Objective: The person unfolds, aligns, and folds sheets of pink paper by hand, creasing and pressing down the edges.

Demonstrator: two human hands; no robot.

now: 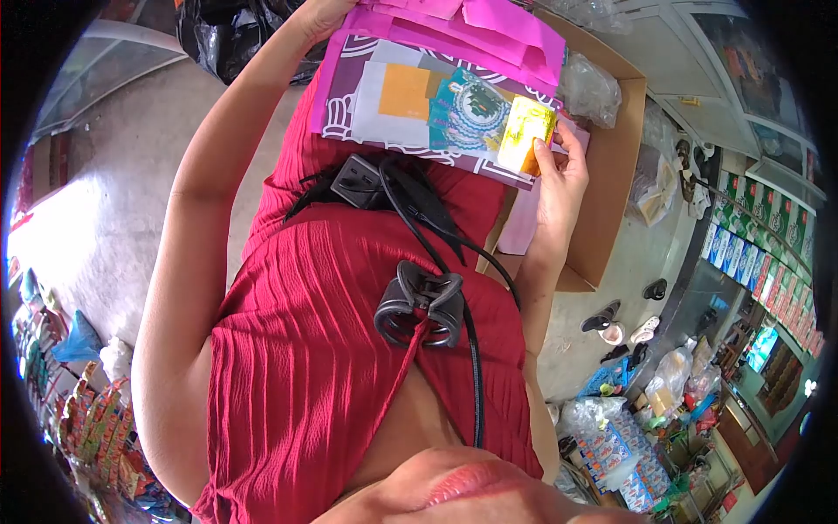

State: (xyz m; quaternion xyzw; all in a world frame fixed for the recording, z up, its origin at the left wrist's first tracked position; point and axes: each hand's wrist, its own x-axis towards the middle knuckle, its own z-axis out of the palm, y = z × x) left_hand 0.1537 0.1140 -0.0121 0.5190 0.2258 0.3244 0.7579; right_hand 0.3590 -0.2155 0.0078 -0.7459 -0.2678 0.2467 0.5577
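A purple box or board with white line patterns and magenta paper edges point(336, 96) rests across my lap. On it lie a white paper with an orange square point(406, 90) and several fanned teal cards with an ornate oval design point(476, 103). My right hand point(566, 166) is closed at the lower right, pinching a shiny gold card point(525, 131) between thumb and fingers. My left hand point(332, 12) is at the top left corner of the purple piece, cut off by the frame edge, so its fingers are hidden.
An open cardboard box point(611, 201) with clear plastic point(592, 90) stands at my right. A black bag point(231, 39) is at the upper left. A black clip and cable point(423, 301) hang on my chest. Shoes point(602, 316) and stacked packages point(620, 454) lie farther right.
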